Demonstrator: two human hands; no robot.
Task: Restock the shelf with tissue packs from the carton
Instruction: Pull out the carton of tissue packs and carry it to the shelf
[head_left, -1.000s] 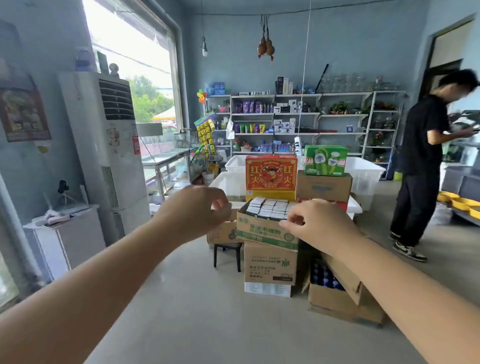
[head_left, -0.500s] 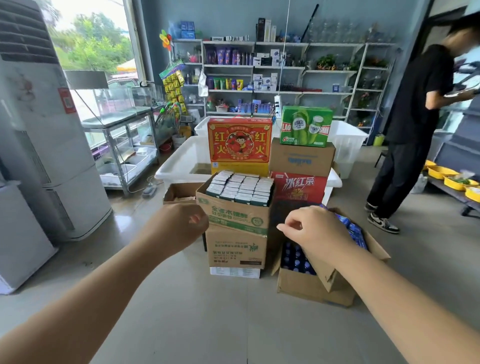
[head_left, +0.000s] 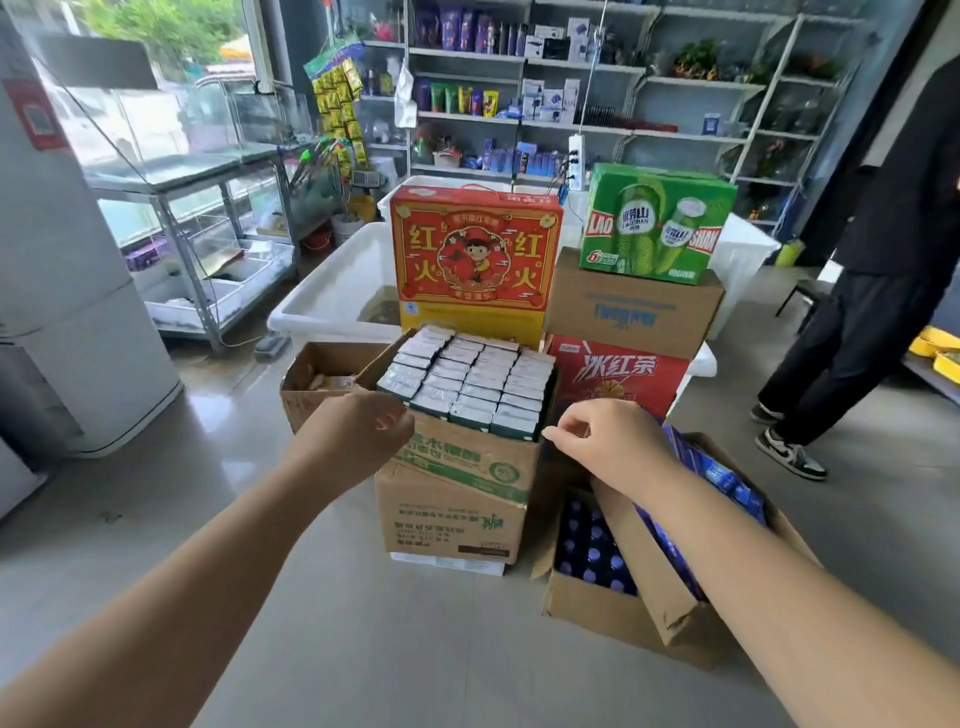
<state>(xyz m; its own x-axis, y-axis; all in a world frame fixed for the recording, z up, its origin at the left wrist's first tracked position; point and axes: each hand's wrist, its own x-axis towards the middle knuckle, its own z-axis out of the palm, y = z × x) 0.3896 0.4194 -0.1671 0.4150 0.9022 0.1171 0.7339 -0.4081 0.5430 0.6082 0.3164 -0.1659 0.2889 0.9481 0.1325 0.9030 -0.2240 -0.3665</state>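
Red gift box (head_left: 474, 253): we see it upright behind the stack.
Green drink case (head_left: 655, 224): atop a brown box (head_left: 631, 306).
Bystander (head_left: 883, 249): standing at right.
Glass counter (head_left: 197, 218): left.

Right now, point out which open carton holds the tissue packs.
The tilted carton atop the stack between both hands, packed with silver-topped packs; the open floor carton holds blue bottles.
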